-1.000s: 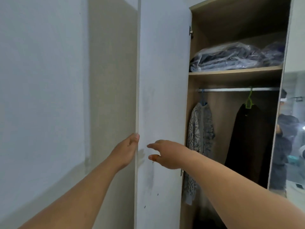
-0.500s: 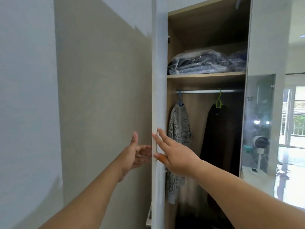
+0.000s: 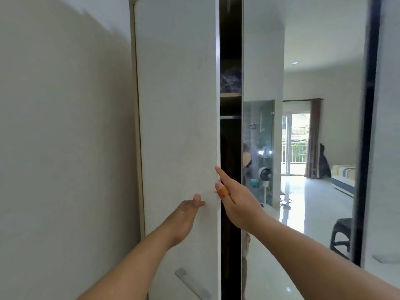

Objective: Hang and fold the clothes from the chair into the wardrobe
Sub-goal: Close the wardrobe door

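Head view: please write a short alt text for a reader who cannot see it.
Two bare hands press a white wardrobe door almost closed: the left hand flat on its front, the right hand at its edge. A narrow dark gap shows a shelf.

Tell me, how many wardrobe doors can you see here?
2. The plain white door is on the left, nearly closed, with both hands at its edge. The mirrored door stands just right of the dark gap. Others may lie out of view.
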